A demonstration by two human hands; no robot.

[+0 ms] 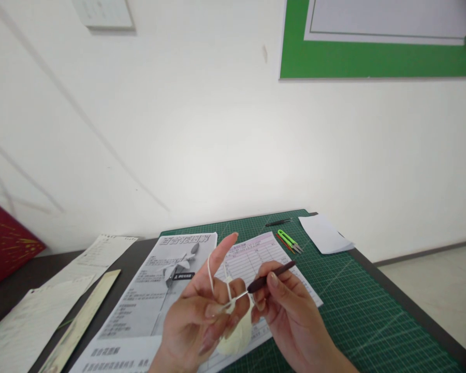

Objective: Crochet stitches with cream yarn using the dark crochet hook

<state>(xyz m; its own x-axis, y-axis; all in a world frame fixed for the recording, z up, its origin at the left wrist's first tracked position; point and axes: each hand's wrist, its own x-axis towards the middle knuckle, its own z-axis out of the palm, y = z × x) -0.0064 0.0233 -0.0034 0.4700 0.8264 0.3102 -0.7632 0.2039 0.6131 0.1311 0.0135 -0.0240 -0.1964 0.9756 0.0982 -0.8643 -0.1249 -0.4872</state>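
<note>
Two hands, one crochet hook, one visible ball of yarn, all at lower centre of frame. Right hand (291, 303): thumb and fingers closed about the dark handle of the crochet hook (271, 276), no gap; metal shaft points lower left. Left hand (194, 316): thumb and fingers pinched together at the hook's tip, on the white yarn (210, 274); index finger raised, yarn passing over it. Exact stitch at the pinch too small to read. Ball of yarn (236, 339), pale cream, below the fingers, partly hidden. Beneath: two printed sheets, one flower sheet (140, 305) with a grey flower picture, left of centre, and one ruled form (256, 250) behind the hands. Both overlap one green cutting mat (373, 321). Upper part of mat: one pair of green thread snips (289, 240), one thin red stick (285, 242) just beside it, one slim dark tool (278, 223). Blank-looking white paper (326, 234) at mat's right edge. Lower left: one pale ruler (81, 321), at least two handwritten sheets (27, 326). Upper right: one green-bordered board (373, 61).
</note>
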